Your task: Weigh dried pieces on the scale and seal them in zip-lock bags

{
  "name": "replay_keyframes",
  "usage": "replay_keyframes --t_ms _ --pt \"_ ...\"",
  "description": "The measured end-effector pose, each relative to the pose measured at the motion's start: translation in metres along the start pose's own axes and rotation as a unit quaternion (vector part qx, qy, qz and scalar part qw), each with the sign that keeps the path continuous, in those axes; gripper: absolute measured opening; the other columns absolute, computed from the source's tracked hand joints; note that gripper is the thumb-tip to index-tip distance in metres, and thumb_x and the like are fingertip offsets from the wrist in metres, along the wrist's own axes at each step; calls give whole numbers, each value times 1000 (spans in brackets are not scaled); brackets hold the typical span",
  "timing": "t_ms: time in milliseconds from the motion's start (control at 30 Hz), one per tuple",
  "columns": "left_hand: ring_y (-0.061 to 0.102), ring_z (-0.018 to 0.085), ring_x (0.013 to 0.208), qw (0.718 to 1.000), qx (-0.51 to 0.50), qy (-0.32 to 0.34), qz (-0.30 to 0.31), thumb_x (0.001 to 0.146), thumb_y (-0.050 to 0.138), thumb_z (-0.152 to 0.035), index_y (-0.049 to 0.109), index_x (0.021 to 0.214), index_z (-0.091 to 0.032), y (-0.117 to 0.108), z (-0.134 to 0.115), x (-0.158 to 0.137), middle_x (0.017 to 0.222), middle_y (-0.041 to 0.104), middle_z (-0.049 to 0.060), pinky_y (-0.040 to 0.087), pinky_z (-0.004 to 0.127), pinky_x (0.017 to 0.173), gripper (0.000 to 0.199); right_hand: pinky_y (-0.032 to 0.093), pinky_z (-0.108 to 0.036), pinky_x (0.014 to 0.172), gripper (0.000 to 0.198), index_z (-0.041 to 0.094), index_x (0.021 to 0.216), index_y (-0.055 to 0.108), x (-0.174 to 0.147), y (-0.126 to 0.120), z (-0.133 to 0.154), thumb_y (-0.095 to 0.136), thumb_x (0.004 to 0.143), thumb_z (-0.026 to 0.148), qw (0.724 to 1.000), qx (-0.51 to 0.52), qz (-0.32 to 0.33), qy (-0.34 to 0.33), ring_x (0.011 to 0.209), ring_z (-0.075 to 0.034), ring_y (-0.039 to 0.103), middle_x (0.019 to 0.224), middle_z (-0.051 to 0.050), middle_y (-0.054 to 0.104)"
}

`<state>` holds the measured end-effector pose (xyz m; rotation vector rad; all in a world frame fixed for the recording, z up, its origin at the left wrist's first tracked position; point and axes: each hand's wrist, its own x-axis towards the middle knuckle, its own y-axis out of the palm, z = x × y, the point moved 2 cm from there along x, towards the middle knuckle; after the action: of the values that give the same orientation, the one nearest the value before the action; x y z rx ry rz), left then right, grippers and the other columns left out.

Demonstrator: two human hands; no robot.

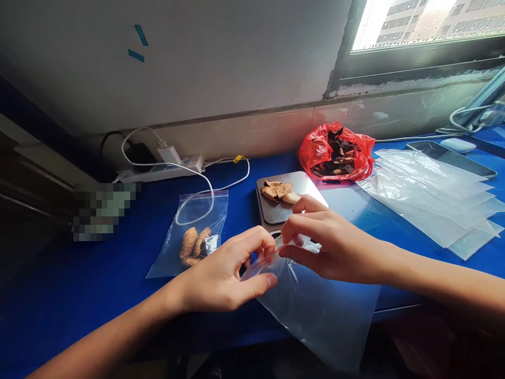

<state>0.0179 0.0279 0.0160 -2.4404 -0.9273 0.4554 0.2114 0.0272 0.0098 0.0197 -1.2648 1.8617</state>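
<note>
Both hands hold a clear zip-lock bag [319, 310] by its red-lined top edge, and its body hangs over the table's front edge. My left hand [229, 271] grips the left end of that edge, fingers curled behind it. My right hand [327, 239] pinches the edge farther right. Just beyond the hands is a kitchen scale [272, 212] with dried brown pieces [277, 190] on its metal plate. My right fingers partly cover the scale. Left of my left hand lies another zip-lock bag [165, 260] with several dried brown pieces [189, 243] in it.
A red plastic bag [311, 152] of dark dried pieces stands open against the wall. Several flat clear bags [430, 195] lie fanned out at right, near a phone [469, 160]. A power strip [165, 171] with a white cable [165, 128] is at back left, on the blue table [110, 289].
</note>
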Motion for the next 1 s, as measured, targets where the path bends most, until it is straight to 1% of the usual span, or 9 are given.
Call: replay_keyframes --t_ms 167,367,467,567,633,733,867,933,1000 --pt "50 14 75 997 67 23 -11 84 60 -28 47 72 -19 -10 -1 -3 88 56 0 40 25 66 20 43 -26 65 12 18 80 58 3 -8 -6 64 89 23 1000 -4 -16 1 82 -16 50 73 -3 57" --pt "51 14 70 992 100 -14 -72 89 56 -34 53 72 -19 -33 6 -6 77 58 0 39 25 62 23 41 -23 63 6 16 84 62 3 -16 -11 61 89 18 1000 -11 16 17 78 -14 51 76 -3 56" --pt "54 15 70 980 104 -13 -168 89 57 -37 59 82 -20 -39 11 -5 79 60 0 41 25 61 19 42 -21 64 9 17 82 62 1 -18 -10 59 86 9 1000 -9 5 0 79 -13 53 74 -2 57" --pt "59 18 84 939 165 -2 -302 88 60 -36 57 110 -23 -39 11 -9 99 63 3 47 28 70 26 41 -18 59 9 16 82 59 0 -18 -5 55 87 9 998 -10 -55 -7 68 -9 52 74 -2 57" --pt "60 20 95 914 230 32 -334 90 59 -35 50 122 -25 -33 7 -14 111 61 5 49 32 81 34 38 -17 53 9 15 83 56 -1 -15 0 53 89 10 996 -5 -89 -7 59 -7 48 70 0 56" --pt "56 28 114 904 298 90 -293 90 58 -46 41 135 -26 -15 2 -22 128 56 9 46 44 98 52 35 -16 50 9 17 85 53 -1 -4 12 50 91 10 992 26 -118 -22 53 -6 45 66 3 56" --pt "48 42 127 925 286 110 -223 69 65 -74 3 154 -25 17 4 -26 147 42 20 46 61 97 116 41 -19 57 3 16 90 56 0 11 28 54 92 18 990 68 -109 -63 61 -9 49 70 -1 58" --pt "50 44 126 930 277 130 -202 71 71 -64 -9 154 -23 29 6 -24 145 43 24 47 65 94 122 45 -22 65 7 14 88 58 2 12 32 56 90 20 988 98 -80 -85 69 -12 51 74 -4 58" --pt "54 42 123 927 265 169 -204 78 71 -45 -16 152 -23 33 6 -22 142 46 26 45 69 94 116 48 -25 73 12 12 87 60 3 10 32 53 89 22 981 167 -17 -101 77 -15 54 81 -8 61"
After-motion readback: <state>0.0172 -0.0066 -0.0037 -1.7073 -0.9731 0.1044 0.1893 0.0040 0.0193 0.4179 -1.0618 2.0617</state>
